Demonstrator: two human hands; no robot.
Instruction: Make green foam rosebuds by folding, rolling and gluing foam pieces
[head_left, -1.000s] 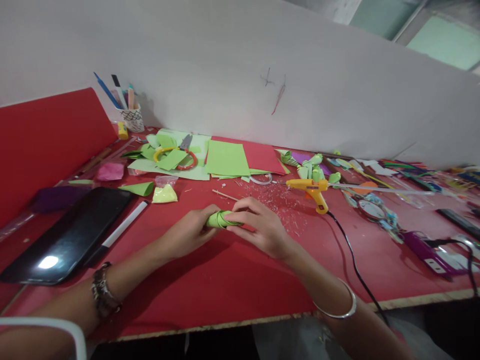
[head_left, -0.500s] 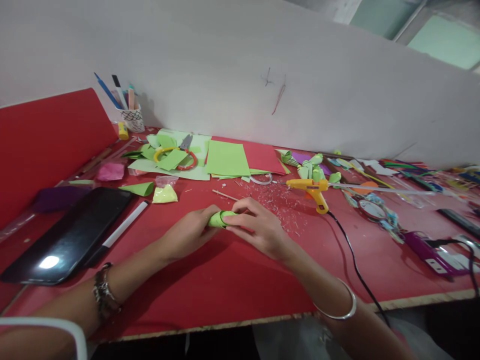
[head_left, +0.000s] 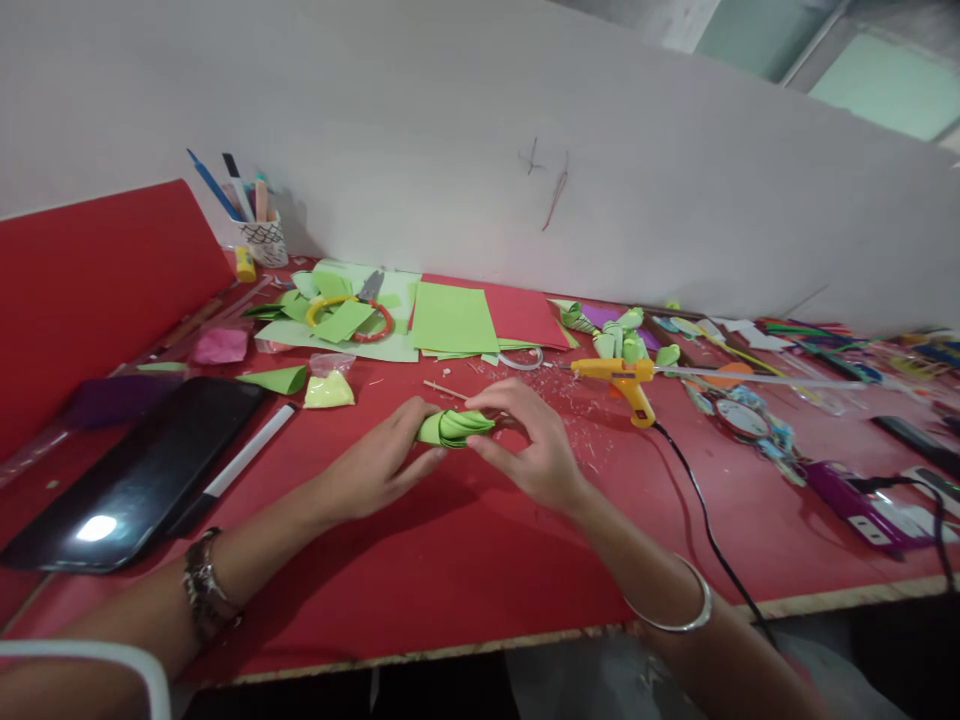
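A rolled piece of light green paper (head_left: 452, 427) is held just above the red table (head_left: 465, 580) between both my hands. My left hand (head_left: 379, 460) pinches its left end with fingers closed. My right hand (head_left: 529, 445) curls round its right end, thumb underneath. A yellow hot glue gun (head_left: 624, 381) lies to the right of my right hand, its black cord (head_left: 701, 520) running to the table's front edge.
A black tablet (head_left: 139, 470) and a white marker (head_left: 244, 455) lie at the left. Green paper sheets (head_left: 452, 318), scissors with red and yellow handles (head_left: 356, 305) and a pen cup (head_left: 262, 235) sit at the back. Green paper cones (head_left: 626, 340) and craft clutter fill the right.
The green paper roll has been lifted slightly and turned, so more of its length shows between my hands. My right hand's fingers have shifted towards its right end.
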